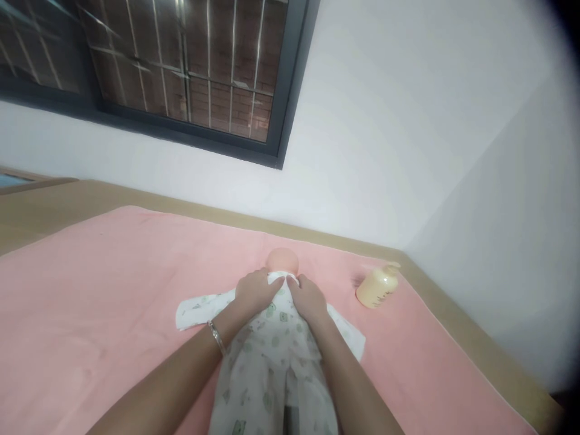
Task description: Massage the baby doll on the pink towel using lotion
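A doll lies on the pink mat, its smooth round head pointing away from me. White baby clothes with small green prints cover its body, and both sleeves stretch out to the sides. My left hand grips the clothes at the left of the collar, thumb near the neckline. At the right of the collar my right hand grips them too, its thumb close to the other. Most of my fingers are hidden behind the shoulders. A bracelet circles my left wrist.
A pale yellow pump bottle stands tilted in view on the mat, right of the doll. Beyond the mat runs a tan surface edge along the white wall. A dark-framed window with bars is at the upper left.
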Available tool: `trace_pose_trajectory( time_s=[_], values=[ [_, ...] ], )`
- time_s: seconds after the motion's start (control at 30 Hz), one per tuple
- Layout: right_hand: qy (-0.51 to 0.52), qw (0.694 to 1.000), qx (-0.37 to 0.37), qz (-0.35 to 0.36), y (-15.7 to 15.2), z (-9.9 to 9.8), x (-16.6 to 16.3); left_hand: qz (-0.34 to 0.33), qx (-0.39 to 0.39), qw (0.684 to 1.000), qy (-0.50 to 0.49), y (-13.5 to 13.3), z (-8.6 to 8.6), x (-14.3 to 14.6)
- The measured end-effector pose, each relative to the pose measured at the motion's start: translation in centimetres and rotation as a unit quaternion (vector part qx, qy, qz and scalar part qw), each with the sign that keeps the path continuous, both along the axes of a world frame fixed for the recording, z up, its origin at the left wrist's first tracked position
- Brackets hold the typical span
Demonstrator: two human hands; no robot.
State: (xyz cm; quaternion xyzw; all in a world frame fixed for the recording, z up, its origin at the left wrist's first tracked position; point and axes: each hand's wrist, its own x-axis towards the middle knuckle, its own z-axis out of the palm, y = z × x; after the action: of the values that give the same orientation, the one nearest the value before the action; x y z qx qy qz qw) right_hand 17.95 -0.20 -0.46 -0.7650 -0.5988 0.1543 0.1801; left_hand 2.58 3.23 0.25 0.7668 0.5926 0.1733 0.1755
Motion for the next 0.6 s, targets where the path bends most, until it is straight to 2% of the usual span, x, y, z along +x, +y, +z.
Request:
trace_pose_trajectory(
  time_s=[0.17, 0.33, 0.6],
  values=[
    [-0.003, 1.000, 0.009, -0.010, -0.1, 0.1, -0.2, -0.010, 0.000, 1.000, -0.009, 0.5, -0.3, -0.3],
    [-0.005, 1.000, 0.008, -0.019, 0.1, 0.1, -0.2, -0.044, -0.023, 0.999, -0.009, 0.8, 0.3, -0.4],
    [-0.018, 0.999, 0.022, -0.023, 0.4, 0.0, -0.3, -0.053, -0.038, 0.998, -0.001, 1.2, 1.0, -0.5]
  ],
)
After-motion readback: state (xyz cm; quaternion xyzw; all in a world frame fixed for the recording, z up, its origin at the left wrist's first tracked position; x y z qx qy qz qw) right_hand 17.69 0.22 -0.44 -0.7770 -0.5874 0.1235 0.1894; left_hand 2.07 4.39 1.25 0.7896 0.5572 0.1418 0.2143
